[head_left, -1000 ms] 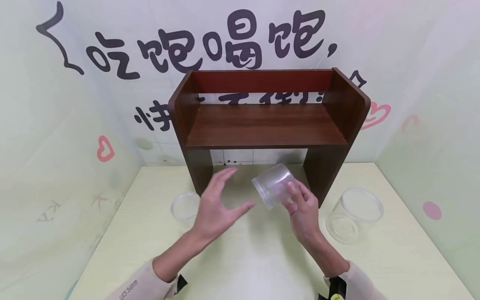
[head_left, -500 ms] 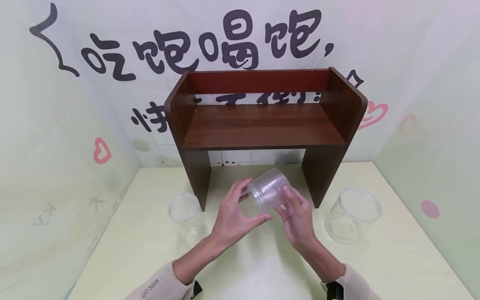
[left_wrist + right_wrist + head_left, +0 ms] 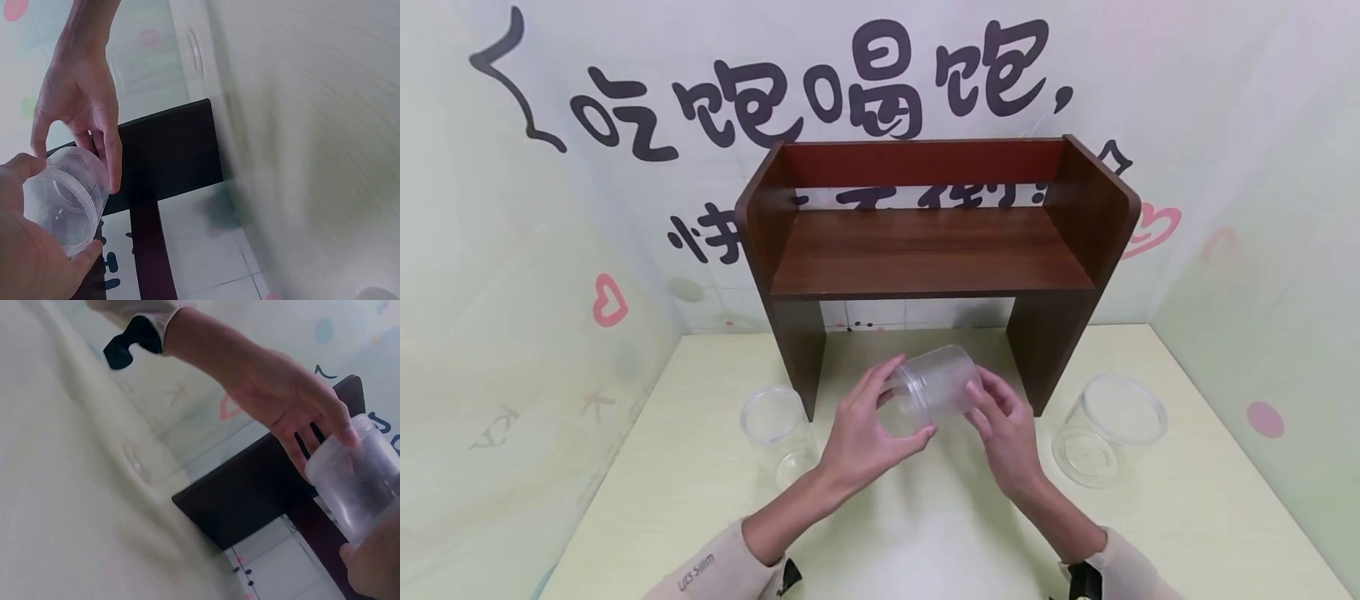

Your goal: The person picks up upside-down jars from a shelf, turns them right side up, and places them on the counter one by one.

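Both hands hold the clear jar (image 3: 934, 385) tilted above the surface (image 3: 925, 525) before the wooden shelf (image 3: 932, 250), left hand (image 3: 865, 429) curled round its mouth end, right hand (image 3: 1011, 433) gripping its base; possibly unlidded, and not yet set down anywhere.

jar (image 3: 934, 383) before shelf (image 3: 936, 250); containers (image 3: 771, 417) left, right on table (image 3: 925, 533)
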### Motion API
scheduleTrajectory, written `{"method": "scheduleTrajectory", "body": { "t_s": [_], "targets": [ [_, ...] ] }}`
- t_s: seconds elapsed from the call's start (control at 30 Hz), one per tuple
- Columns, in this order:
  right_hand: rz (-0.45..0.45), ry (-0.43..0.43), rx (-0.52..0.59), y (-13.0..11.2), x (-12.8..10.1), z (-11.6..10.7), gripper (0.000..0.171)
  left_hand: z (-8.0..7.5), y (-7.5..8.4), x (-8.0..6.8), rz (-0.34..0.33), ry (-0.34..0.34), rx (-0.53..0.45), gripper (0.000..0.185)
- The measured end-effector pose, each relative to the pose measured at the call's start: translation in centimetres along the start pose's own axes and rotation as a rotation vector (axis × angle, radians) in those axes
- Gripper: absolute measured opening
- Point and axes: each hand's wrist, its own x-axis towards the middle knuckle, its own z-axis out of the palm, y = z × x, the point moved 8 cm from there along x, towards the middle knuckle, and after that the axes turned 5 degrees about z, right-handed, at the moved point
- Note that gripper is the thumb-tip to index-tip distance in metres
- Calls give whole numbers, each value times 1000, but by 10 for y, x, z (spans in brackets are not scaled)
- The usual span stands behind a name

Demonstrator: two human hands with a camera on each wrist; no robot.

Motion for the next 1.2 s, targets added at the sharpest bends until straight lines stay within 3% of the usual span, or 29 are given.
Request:
{"method": "scheduleTrajectory", "body": {
  "t_s": [0.17,0.4,0.53,0.83,0.97,1.2],
  "targets": [
    [-186,63,-287,-18,-1,-17,51,-5,1,3,20,-29,96,92],
    [-514,115,-442,-53,-8,-36,67,-12,-2,4,-21,-69,218,97],
    [-626,181,-515,-73,-12,-48,73,-14,-5,2,-53,-110,260,100],
    [-707,309,-460,-109,-12,-80,69,-12,-13,-4,-98,-215,348,98],
    [-716,357,-492,-118,-9,-91,68,-13,-14,-5,-94,-235,372,96],
    [-665,417,-554,-127,7,-106,66,-10,-18,-5,-81,-295,437,94]
  ]
}}
